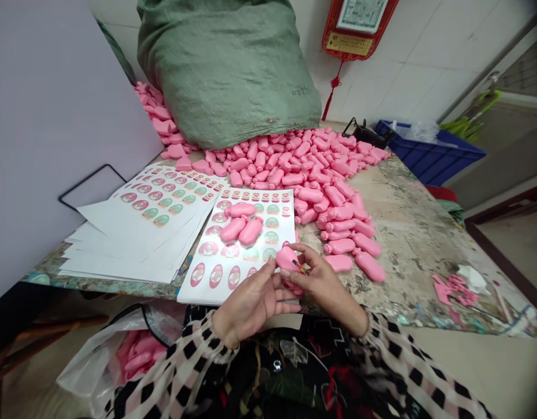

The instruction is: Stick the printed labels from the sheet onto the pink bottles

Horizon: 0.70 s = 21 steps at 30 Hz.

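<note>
My right hand [323,282] is closed around a small pink plastic bottle [287,259] at the table's front edge. A small dark and multicoloured piece shows at its fingertips; I cannot make out what it is. More pink shows beneath that hand, partly hidden by the fingers. My left hand [257,299] is palm up beside the bottle, fingers stretched out and thumb tip close to it. Under and left of the hands lies a stack of sticker sheets [198,295] with pink and green labels. Three pink bottles [251,231] rest on the top sheet.
A heap of pink bottles [286,157] spreads below a green sack [229,75]. More sticker sheets [133,244] lie left, near a thin black wire frame [70,189]. Pink scraps [456,290] are at right. A blue crate [447,154] stands behind; a plastic bag [91,361] hangs below.
</note>
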Each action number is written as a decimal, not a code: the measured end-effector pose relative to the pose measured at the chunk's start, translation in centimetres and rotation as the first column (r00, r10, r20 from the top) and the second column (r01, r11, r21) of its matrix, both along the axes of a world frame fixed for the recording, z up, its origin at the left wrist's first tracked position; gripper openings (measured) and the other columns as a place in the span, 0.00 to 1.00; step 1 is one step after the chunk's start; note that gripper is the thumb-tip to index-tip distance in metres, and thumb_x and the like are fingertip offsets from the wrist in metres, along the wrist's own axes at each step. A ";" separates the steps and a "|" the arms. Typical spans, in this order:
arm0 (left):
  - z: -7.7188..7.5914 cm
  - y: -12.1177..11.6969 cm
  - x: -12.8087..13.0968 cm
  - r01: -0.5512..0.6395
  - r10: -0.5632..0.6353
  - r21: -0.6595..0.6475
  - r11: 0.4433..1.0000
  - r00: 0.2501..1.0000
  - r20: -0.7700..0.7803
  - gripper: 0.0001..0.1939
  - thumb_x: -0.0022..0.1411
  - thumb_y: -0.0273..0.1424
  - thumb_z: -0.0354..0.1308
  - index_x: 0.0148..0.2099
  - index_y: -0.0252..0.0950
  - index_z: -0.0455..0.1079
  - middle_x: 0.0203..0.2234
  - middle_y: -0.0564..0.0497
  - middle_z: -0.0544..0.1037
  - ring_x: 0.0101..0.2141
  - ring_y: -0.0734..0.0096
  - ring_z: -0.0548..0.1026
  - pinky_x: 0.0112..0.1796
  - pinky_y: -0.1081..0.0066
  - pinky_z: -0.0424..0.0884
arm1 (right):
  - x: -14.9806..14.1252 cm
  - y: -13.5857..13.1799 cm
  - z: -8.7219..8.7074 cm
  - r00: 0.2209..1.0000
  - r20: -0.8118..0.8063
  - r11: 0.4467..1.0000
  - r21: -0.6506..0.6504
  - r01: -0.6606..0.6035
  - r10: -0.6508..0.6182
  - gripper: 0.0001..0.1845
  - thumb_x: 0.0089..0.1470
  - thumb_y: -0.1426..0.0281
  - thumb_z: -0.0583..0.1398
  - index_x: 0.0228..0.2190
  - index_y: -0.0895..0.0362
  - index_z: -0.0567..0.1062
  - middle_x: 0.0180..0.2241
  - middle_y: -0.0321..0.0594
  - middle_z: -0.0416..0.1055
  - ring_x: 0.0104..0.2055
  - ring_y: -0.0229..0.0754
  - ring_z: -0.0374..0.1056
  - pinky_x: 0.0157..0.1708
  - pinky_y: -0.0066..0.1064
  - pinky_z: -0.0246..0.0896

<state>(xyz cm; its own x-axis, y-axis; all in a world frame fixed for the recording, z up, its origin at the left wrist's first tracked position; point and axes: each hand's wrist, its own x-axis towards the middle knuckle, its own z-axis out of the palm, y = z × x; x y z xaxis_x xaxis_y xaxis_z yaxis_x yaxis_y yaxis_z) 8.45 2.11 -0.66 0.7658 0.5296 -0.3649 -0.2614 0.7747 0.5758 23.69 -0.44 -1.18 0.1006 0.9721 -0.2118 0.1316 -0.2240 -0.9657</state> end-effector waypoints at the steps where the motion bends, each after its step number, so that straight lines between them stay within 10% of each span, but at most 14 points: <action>1: 0.1 0.1 0.0 0.005 -0.005 0.016 1.000 0.999 -0.041 0.21 0.63 0.45 0.44 0.45 0.33 0.64 0.35 0.44 0.73 0.35 0.65 0.74 0.41 0.60 0.69 | 0.1 0.0 0.1 0.999 -0.029 0.999 0.006 -0.039 0.039 0.29 0.44 0.65 0.63 0.50 0.51 0.66 0.38 0.36 0.64 0.27 0.32 0.63 0.25 0.27 0.62; 10: 0.6 0.3 -0.7 -0.212 0.227 0.096 0.973 0.953 -0.202 0.13 0.55 0.28 0.57 0.37 0.39 0.54 0.31 0.52 0.77 0.32 0.68 0.78 0.39 0.63 0.71 | 0.9 -0.6 0.0 0.991 0.126 0.997 0.053 -0.048 0.041 0.19 0.46 0.58 0.63 0.38 0.56 0.73 0.34 0.38 0.70 0.36 0.40 0.65 0.37 0.32 0.61; 17: 1.2 0.3 -1.3 0.367 -0.305 0.139 0.920 0.892 -0.334 0.14 0.48 0.29 0.60 0.38 0.35 0.63 0.23 0.52 0.74 0.22 0.74 0.72 0.23 0.75 0.65 | 0.9 -1.1 1.9 0.929 0.146 0.920 0.149 -0.361 0.341 0.14 0.50 0.60 0.61 0.37 0.54 0.75 0.36 0.37 0.70 0.38 0.38 0.66 0.40 0.31 0.60; 21: 1.3 1.1 -1.1 0.369 -0.208 0.268 0.890 0.851 -0.482 0.14 0.49 0.35 0.59 0.38 0.34 0.67 0.19 0.55 0.70 0.19 0.79 0.65 0.22 0.76 0.59 | 2.4 0.7 0.9 0.970 0.130 0.972 0.094 -0.216 0.203 0.20 0.56 0.58 0.55 0.47 0.53 0.70 0.40 0.39 0.70 0.37 0.38 0.67 0.38 0.31 0.61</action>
